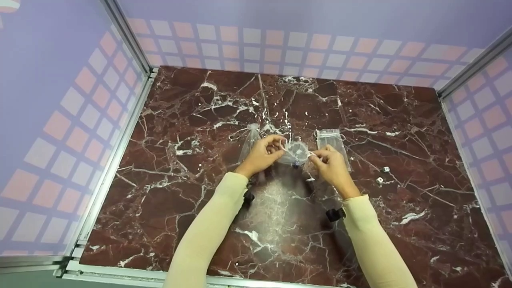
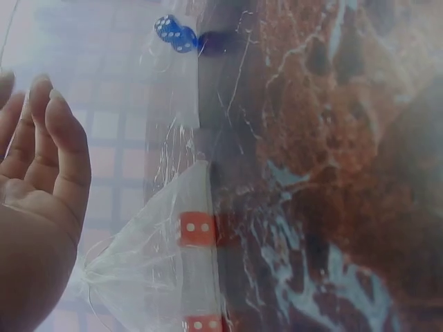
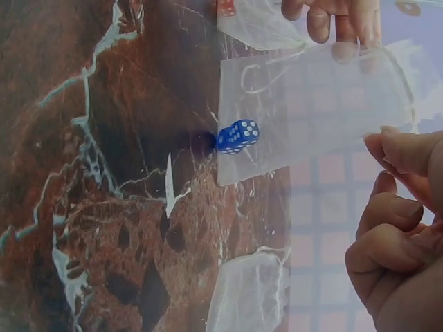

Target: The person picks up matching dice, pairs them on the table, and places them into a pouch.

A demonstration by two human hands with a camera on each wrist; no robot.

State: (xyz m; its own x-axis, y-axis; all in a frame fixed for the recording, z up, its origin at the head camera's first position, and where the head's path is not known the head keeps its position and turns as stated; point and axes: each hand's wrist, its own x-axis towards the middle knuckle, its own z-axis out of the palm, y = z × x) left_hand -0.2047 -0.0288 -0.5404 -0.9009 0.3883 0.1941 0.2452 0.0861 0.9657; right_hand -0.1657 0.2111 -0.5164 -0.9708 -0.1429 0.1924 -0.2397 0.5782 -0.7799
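Observation:
A sheer white drawstring pouch (image 1: 298, 152) is held up between both hands, its mouth gathered into a ring in the head view. Blue dice (image 3: 237, 136) lie at the bottom of it, close over the marble-patterned table. My left hand (image 1: 264, 154) pinches the cord on the pouch's left side. On the other side, thumb and forefinger of my right hand (image 1: 330, 164) pinch the cord end near the mouth. Just beyond the left hand stands a second pouch (image 2: 138, 259), drawn tight at the neck, with red dice (image 2: 198, 229) inside.
A third, flat pouch (image 1: 331, 140) lies behind the right hand. Two white dice (image 1: 386, 169) rest on the table (image 1: 400, 228) farther right. Lilac panels with pink and white squares (image 1: 275, 38) enclose the back and sides, with metal rails (image 1: 116, 156) along the edges.

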